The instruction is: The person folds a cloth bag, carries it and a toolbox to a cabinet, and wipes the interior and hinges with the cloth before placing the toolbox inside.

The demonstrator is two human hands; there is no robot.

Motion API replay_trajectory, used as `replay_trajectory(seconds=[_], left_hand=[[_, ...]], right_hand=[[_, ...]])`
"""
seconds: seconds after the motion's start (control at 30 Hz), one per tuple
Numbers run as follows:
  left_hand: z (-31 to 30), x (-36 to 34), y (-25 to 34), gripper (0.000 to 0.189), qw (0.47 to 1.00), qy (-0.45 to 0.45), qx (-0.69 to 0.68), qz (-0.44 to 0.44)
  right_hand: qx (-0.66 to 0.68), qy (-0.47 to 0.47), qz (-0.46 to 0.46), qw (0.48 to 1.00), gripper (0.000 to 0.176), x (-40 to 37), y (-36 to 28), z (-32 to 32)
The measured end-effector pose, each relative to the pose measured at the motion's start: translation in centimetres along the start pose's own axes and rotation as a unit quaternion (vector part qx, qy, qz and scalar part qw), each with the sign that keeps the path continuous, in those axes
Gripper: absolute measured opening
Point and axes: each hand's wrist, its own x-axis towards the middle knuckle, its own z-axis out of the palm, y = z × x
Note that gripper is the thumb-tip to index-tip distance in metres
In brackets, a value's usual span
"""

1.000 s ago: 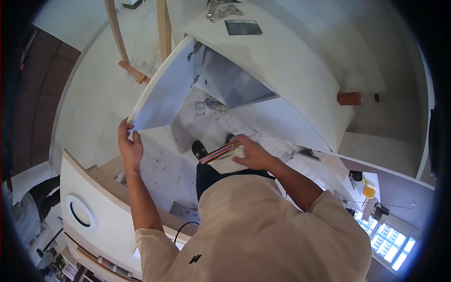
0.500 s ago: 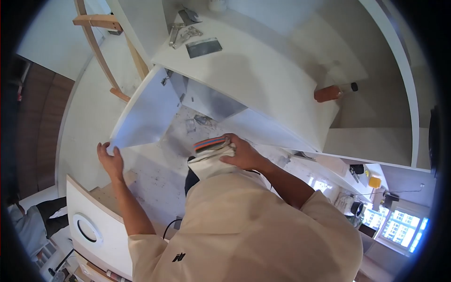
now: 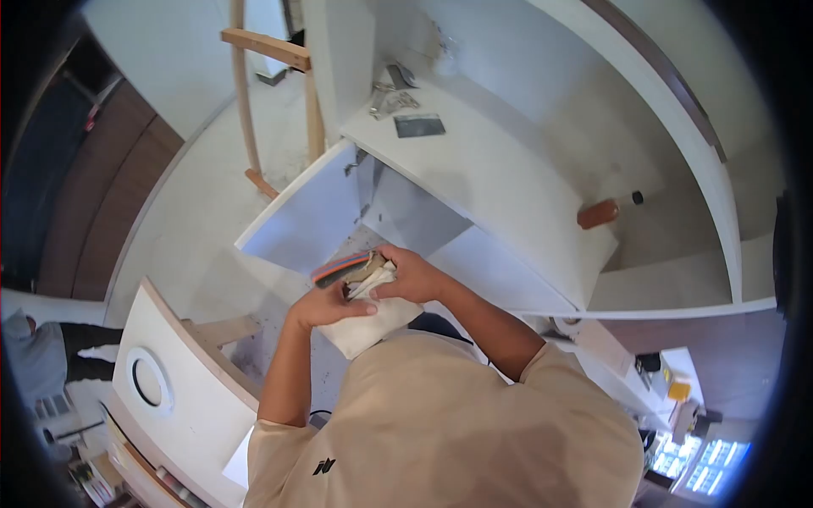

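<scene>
In front of my waist hangs a white cloth bag (image 3: 360, 333) with an orange, blue and dark striped band (image 3: 345, 267) along its far edge. My right hand (image 3: 408, 273) grips the bag's top from the right, thumb on the near side. From the left, my left hand (image 3: 322, 306) is closed on the bag at its mouth, with the thumb across the front and the other fingers partly hidden. Bunched cloth shows between the hands; the bag's contents cannot be made out. Beyond it, a white cabinet door (image 3: 301, 216) stands ajar on its hinge.
On the white cabinet top (image 3: 508, 190) lie a grey rectangular plate (image 3: 419, 125), metal hardware (image 3: 392, 103) and a reddish bottle (image 3: 598, 214). A wooden frame (image 3: 267, 48) stands beyond. A curved white panel (image 3: 190, 351) with a round opening is at left, near another person (image 3: 38, 356).
My left hand has let go of the cabinet door's edge and moved right to the bag. My right hand stays on the bag. The view has shifted, so the cabinet appears further right.
</scene>
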Motion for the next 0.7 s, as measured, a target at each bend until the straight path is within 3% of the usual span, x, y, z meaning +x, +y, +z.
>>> replay_trajectory(seconds=[0.07, 0.17, 0.2, 0.23, 0.27, 0.33, 0.43, 0.5, 0.57, 0.67, 0.7], left_hand=[[0.6, -0.6, -0.3, 0.084, 0.997, 0.041, 0.066, -0.017], [1.4, -2.1, -4.2, 0.082, 0.991, 0.102, 0.049, -0.077], [2.7, -2.8, -2.9, 0.082, 0.975, 0.158, 0.157, -0.007], [3.2, -2.8, -3.8, 0.079, 0.961, 0.153, 0.229, 0.003], [4.0, -3.4, -2.5, 0.077, 0.939, 0.151, 0.293, -0.095], [5.2, -5.0, -0.2, 0.059, 0.942, 0.181, 0.232, -0.165], [6.0, -8.3, 0.1, 0.056, 0.940, 0.226, 0.185, -0.175], [8.2, -8.8, -1.2, 0.051, 0.941, 0.327, 0.065, -0.048], [10.1, -8.8, -2.3, 0.047, 0.907, 0.408, -0.057, 0.086], [11.9, -7.2, -1.5, 0.048, 0.904, 0.415, -0.029, 0.101], [12.2, -7.3, -1.0, 0.046, 0.912, 0.407, -0.015, 0.052]], right_hand=[[-0.057, -0.010, -0.021, 0.998, 0.057, 0.6, 0.0, 0.9], [0.059, -0.086, 0.017, 0.994, 0.046, 1.2, 1.0, 1.4], [0.118, -0.095, 0.010, 0.988, 0.041, 1.7, 1.3, 1.6], [0.177, -0.111, 0.013, 0.978, 0.036, 1.6, 2.0, 1.6], [0.140, -0.101, 0.002, 0.985, 0.028, 1.4, 1.5, 1.5], [0.133, -0.042, 0.027, 0.990, 0.025, 1.5, 2.1, 1.9], [0.214, -0.018, 0.086, 0.973, 0.031, 2.4, 3.6, 1.6], [0.238, -0.032, 0.075, 0.968, 0.031, 2.8, 5.5, 1.0], [0.274, -0.036, 0.068, 0.959, 0.031, 2.5, 5.2, 1.3], [0.298, -0.064, 0.050, 0.951, 0.030, 0.3, 1.1, 3.8], [0.276, -0.093, 0.036, 0.956, 0.030, -0.1, 0.2, 3.8]])
